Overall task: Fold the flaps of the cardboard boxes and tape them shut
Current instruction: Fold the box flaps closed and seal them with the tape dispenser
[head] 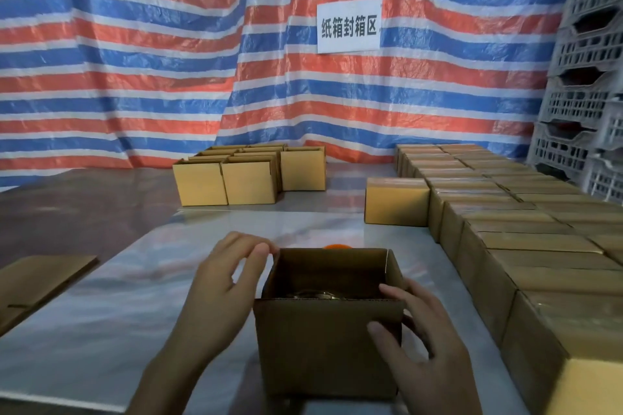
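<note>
An open cardboard box stands on the table right in front of me, all its flaps upright, with a round metallic thing dimly visible inside. My left hand is at the box's far left corner, its curled fingertips touching the top of the left flap. My right hand is at the near right corner, thumb on the front face and fingers on the right flap's edge. Just behind the box an orange object peeks over the far flap; I cannot tell what it is.
Open boxes stand grouped at the back middle. Rows of closed boxes fill the right side up to the near edge. A flat piece of cardboard lies at left. Grey plastic crates are stacked at far right, before a striped tarp.
</note>
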